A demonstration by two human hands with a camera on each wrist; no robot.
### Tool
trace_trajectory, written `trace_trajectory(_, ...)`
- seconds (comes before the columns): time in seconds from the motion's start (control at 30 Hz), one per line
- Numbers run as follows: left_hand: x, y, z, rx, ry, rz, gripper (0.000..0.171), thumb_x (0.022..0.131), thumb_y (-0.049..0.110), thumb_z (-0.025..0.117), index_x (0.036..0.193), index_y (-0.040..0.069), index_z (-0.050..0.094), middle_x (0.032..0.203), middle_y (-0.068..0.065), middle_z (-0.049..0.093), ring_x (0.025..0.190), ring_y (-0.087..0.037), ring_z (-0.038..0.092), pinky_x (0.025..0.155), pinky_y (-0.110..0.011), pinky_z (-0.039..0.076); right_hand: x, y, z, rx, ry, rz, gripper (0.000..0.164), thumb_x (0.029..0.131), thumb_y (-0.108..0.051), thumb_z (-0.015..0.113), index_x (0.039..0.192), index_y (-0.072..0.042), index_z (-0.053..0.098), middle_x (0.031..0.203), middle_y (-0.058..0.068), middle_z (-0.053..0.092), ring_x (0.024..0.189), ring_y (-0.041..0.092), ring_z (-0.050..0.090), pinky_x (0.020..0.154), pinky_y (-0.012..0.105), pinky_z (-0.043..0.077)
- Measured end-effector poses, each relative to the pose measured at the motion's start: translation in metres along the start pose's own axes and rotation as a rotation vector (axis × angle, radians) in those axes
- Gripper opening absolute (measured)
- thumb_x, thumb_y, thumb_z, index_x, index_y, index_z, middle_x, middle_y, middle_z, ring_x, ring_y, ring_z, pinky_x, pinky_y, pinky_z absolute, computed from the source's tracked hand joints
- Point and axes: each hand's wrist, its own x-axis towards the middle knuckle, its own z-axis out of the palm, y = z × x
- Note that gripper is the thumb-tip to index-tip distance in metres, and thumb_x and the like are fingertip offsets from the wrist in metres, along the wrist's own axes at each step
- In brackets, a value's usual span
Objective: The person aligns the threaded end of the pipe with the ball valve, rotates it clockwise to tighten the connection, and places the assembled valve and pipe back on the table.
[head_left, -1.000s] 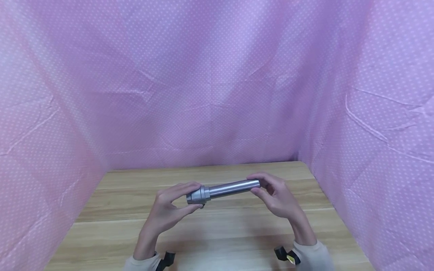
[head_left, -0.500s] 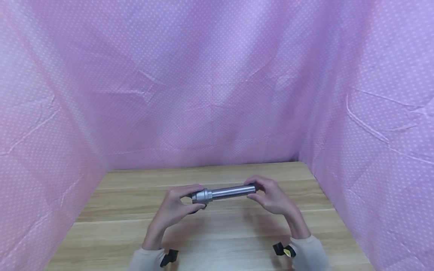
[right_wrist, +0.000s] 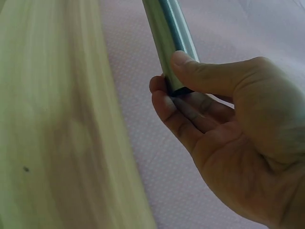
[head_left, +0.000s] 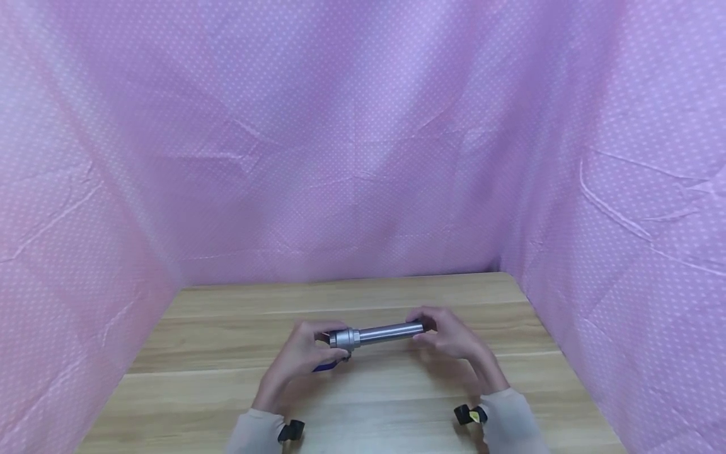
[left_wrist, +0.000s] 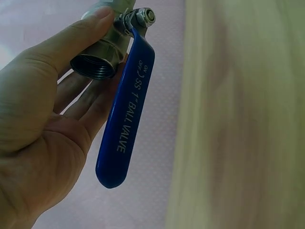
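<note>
A steel ball valve is joined end to end with a straight metal pipe, held nearly level over the table. My left hand grips the valve body between thumb and fingers. In the left wrist view the valve's blue lever, lettered "SS 1" BALL VALVE", points back along the palm, and a threaded opening faces the hand. At the pipe's right end, my right hand pinches it between thumb and fingertips. The right wrist view shows the pipe's end just inside those fingers.
The wooden table lies under both hands. Pink dotted cloth hangs behind it and at both sides. Black wrist devices sit by the sleeve cuffs.
Both hands have lowered the valve and pipe toward the table and come slightly closer together. More of the blue lever now shows below the left hand.
</note>
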Motion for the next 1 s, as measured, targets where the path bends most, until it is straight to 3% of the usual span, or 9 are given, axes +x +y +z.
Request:
trace_trajectory(0.13, 0.001, -0.009, 0.005, -0.044, -0.022, -0.071, 0.043, 0.087, 0.012, 0.098, 0.128, 0.017, 0.085, 0.118, -0.007, 0.087, 0.097, -0.009, 0.078, 0.085, -0.023, 0.067, 0.0, 0.007, 0.003, 0.0, -0.044, 0.058, 0.034, 0.097, -0.004, 0.085, 0.128, -0.014, 0.079, 0.12, 0.004, 0.081, 0.105, 0.014, 0.071, 0.094, 0.023, 0.062)
trace_trajectory(0.33, 0.002, -0.022, 0.012, -0.095, -0.04, -0.125, 0.045, 0.086, 0.01, 0.098, 0.128, 0.012, 0.084, 0.126, -0.016, 0.085, 0.093, -0.01, 0.078, 0.08, -0.023, 0.068, -0.001, 0.017, 0.008, -0.023, -0.09, 0.074, 0.031, 0.099, -0.005, 0.082, 0.129, -0.012, 0.078, 0.12, 0.004, 0.081, 0.107, 0.012, 0.071, 0.094, 0.022, 0.061)
trace_trajectory(0.6, 0.005, -0.036, 0.019, -0.017, -0.046, -0.106, 0.043, 0.085, 0.014, 0.099, 0.126, 0.014, 0.085, 0.128, -0.011, 0.085, 0.106, -0.015, 0.079, 0.091, -0.021, 0.065, -0.001, 0.027, 0.016, 0.017, -0.125, 0.138, 0.029, 0.097, -0.003, 0.083, 0.123, -0.015, 0.079, 0.115, 0.001, 0.079, 0.103, 0.014, 0.069, 0.09, 0.022, 0.059)
trace_trajectory(1.0, 0.005, -0.046, 0.023, 0.016, -0.042, -0.167, 0.041, 0.091, 0.02, 0.095, 0.13, 0.016, 0.084, 0.131, -0.009, 0.084, 0.107, -0.013, 0.075, 0.093, -0.023, 0.063, 0.0, 0.036, 0.021, -0.032, -0.122, 0.131, 0.026, 0.098, -0.008, 0.084, 0.122, -0.016, 0.08, 0.115, -0.003, 0.078, 0.106, 0.012, 0.067, 0.096, 0.023, 0.054)
